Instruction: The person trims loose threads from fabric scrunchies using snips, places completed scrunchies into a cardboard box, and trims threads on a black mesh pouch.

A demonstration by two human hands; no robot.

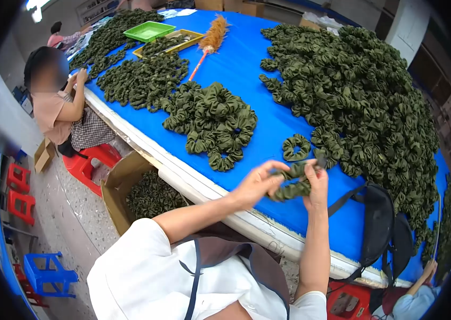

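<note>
Above the table's front edge, a dark green fabric scrunchie (291,191) is held between my two hands. My left hand (260,184) grips its left side, with fingers bent around the cloth and slightly blurred. On the other side, my right hand (316,186) pinches the scrunchie between thumb and fingers. A small dark item shows by the right fingertips, too unclear to name. Just beyond my hands lies a single scrunchie (296,147) on the blue tabletop (273,128). A huge heap of scrunchies (353,90) rises to the right, and a smaller pile (214,120) sits to the left.
A black bag (379,224) rests at the table edge on my right. Further back are a feather duster (209,45), a green tray (149,32) and a yellow tray (192,41). A cardboard box (113,184) of scrunchies stands below. A co-worker (54,112) sits at left.
</note>
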